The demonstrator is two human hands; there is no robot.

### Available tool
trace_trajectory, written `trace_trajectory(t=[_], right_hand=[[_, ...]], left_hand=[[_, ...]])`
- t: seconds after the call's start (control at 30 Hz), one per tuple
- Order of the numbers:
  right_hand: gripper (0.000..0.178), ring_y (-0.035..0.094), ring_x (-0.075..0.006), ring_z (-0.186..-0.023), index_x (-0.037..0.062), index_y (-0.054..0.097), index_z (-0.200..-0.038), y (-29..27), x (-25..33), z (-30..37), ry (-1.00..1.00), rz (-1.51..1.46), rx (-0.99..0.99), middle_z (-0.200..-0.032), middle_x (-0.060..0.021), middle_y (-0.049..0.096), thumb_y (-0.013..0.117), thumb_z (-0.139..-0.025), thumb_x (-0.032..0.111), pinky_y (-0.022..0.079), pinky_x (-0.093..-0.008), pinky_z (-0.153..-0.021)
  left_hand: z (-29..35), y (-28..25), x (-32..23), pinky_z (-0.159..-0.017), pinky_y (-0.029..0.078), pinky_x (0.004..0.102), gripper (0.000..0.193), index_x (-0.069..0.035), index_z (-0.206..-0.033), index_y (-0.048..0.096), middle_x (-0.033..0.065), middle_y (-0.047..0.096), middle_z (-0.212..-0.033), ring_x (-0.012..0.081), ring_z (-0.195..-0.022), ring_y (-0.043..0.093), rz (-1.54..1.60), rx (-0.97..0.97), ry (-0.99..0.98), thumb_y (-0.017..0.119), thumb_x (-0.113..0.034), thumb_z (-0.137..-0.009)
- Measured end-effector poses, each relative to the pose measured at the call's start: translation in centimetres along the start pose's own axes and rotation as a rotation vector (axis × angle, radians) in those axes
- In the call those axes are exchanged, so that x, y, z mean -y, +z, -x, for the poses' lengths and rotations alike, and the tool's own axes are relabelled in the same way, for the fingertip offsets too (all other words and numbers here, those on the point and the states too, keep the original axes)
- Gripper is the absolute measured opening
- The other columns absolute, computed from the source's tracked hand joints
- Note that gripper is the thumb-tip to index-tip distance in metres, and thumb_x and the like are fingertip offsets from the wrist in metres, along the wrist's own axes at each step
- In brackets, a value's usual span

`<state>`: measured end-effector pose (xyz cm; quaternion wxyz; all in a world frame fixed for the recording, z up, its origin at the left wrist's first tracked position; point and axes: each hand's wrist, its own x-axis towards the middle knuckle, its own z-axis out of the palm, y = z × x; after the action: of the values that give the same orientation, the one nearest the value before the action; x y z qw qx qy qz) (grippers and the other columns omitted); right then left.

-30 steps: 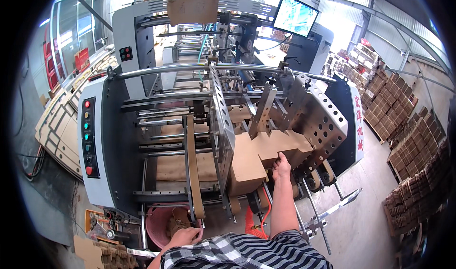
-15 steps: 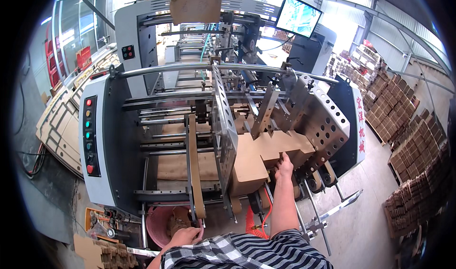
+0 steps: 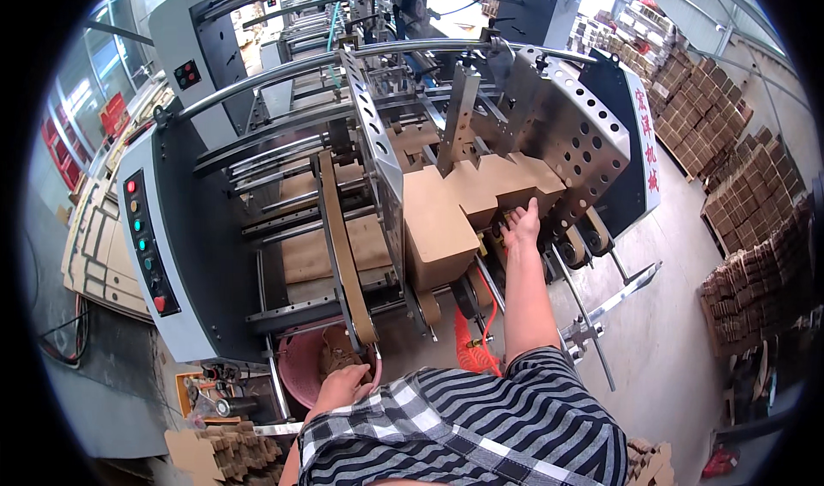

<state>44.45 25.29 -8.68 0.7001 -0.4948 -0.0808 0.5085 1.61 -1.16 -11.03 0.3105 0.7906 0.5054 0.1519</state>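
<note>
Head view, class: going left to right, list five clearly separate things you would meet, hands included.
Button panel, the person's left hand, orange coiled hose, the person's right hand, tall brown stacks on the far right.

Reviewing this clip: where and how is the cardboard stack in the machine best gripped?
Probably by the notched near edge of the cardboard stack, approached from the person's side, where the right hand already is. That edge faces outward, while the left perforated plate and right perforated plate flank it, and an upright metal bar stands toward the far side.
</note>
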Motion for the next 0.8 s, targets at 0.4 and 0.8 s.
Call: trace_trajectory(t=[0.4,0.8], right_hand=[[0.084,0.048,-0.0279,-0.119,-0.0059,0.036,-0.134,0.3,1.0,-0.9,-0.090,-0.019,-0.222,-0.135,-0.0184,0.044,0.049,-0.086,0.061,0.036,-0.0438,-0.096],[0.069,0.044,-0.0242,-0.121,-0.0022,0.043,-0.132,2.8,2.4,-1.7,-0.276,0.142,-0.056,-0.135,-0.0126,0.046,0.053,-0.089,0.050,0.033,-0.0359,-0.102]], left_hand=[[-0.2,0.2,0.5,-0.084,0.049,0.0387,0.044,-0.005,-0.115,0.058,0.0157,0.064,-0.105,0.0334,-0.098,0.061,0.009,0.007,-0.026,0.070,-0.029,-0.080],[-0.3,0.4,1.0,-0.084,0.049,0.0387,0.043,-0.005,-0.115,0.058,0.0161,0.063,-0.106,0.0331,-0.099,0.061,-0.013,-0.012,0.024,0.069,-0.028,-0.081]])
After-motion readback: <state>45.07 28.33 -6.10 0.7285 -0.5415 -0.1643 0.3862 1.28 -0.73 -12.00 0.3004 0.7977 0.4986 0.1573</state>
